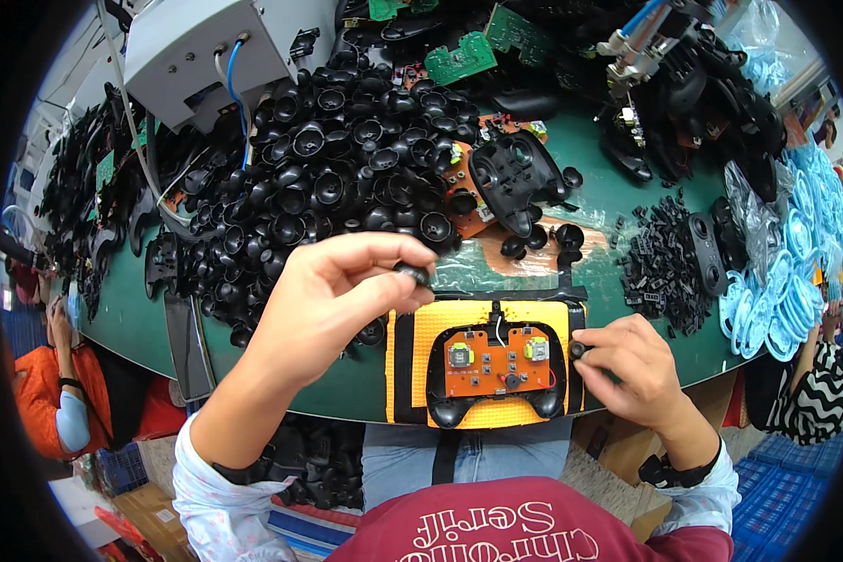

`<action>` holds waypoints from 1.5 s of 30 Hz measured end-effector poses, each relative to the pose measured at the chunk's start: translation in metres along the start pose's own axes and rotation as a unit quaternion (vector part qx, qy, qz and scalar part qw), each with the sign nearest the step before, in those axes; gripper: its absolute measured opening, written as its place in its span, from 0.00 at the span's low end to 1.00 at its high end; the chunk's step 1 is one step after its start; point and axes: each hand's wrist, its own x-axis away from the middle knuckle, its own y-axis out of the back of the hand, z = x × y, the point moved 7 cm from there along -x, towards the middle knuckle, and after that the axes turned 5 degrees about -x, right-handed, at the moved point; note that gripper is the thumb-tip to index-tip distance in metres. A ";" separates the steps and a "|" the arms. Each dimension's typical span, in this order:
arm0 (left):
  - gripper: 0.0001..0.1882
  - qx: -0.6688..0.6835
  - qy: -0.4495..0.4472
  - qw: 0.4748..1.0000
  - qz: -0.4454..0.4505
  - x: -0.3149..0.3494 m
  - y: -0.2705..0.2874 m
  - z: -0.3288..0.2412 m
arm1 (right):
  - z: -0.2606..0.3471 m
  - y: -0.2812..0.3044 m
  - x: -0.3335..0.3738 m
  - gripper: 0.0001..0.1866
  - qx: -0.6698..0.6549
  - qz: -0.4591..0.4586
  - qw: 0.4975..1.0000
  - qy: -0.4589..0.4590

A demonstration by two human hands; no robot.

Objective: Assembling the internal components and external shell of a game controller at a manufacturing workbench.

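Observation:
My left hand (pixel 332 295) is raised over the green table, pinching a small black thumbstick cap (pixel 412 273) between thumb and fingers. My right hand (pixel 632 361) rests at the right side of a yellow jig (pixel 421 328), holding another small black cap (pixel 579 350) at its fingertips. In the jig lies a black controller shell (pixel 445 398) with an orange circuit board (pixel 496 361) carrying two stick modules.
A large heap of black thumbstick caps (pixel 337 159) covers the table behind my left hand. Small black parts (pixel 660 253), light blue rings (pixel 787 281), green boards (pixel 461 58) and a grey machine box (pixel 197 51) lie around. A person in orange (pixel 56 393) sits at the left.

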 end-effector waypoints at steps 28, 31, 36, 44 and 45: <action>0.15 -0.341 -0.257 0.901 -0.073 0.037 -0.041 0.021 | 0.021 -0.010 -0.035 0.12 -0.094 -0.037 0.994 -0.032; 0.15 -0.340 -0.255 0.903 -0.068 0.037 -0.040 0.021 | 0.018 -0.010 -0.036 0.12 -0.106 -0.027 0.993 -0.037; 0.15 -0.362 -0.266 0.891 -0.067 0.038 -0.044 0.012 | 0.017 -0.009 -0.036 0.12 -0.114 -0.028 0.992 -0.041; 0.14 -0.394 -0.236 0.887 -0.041 0.039 -0.049 0.012 | 0.014 -0.011 -0.041 0.11 -0.141 0.039 0.989 -0.029; 0.14 -0.394 -0.236 0.887 -0.041 0.040 -0.050 0.011 | 0.015 -0.012 -0.041 0.11 -0.140 0.039 0.989 -0.029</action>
